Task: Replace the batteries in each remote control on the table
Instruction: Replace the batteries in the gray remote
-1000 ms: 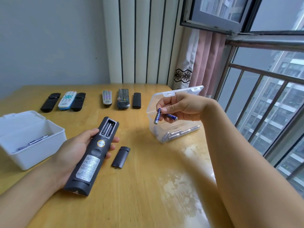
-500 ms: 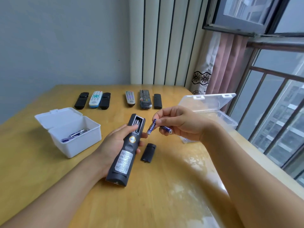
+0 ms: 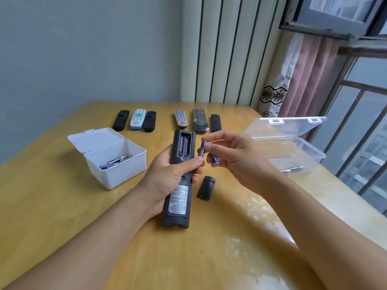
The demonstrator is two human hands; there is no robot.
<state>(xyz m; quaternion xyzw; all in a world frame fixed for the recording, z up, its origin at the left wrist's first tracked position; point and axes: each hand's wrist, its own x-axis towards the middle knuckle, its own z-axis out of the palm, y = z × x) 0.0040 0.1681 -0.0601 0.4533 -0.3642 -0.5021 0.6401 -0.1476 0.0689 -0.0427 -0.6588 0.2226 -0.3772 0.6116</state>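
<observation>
The left hand (image 3: pixel 167 174) wraps the dark remote (image 3: pixel 178 185), covering its middle and left edge. The label (image 3: pixel 178 199) on its back is too small to read. The right hand (image 3: pixel 234 158) hides part of each of the two blue batteries (image 3: pixel 202 149) it pinches. Inside the white box (image 3: pixel 117 164) near the table's (image 3: pixel 62 206) left edge, the near wall conceals most of the contents. The clear box (image 3: pixel 293 151) at the right edge shows blurred cylinders through its wall. Both forearms run off the bottom edge.
</observation>
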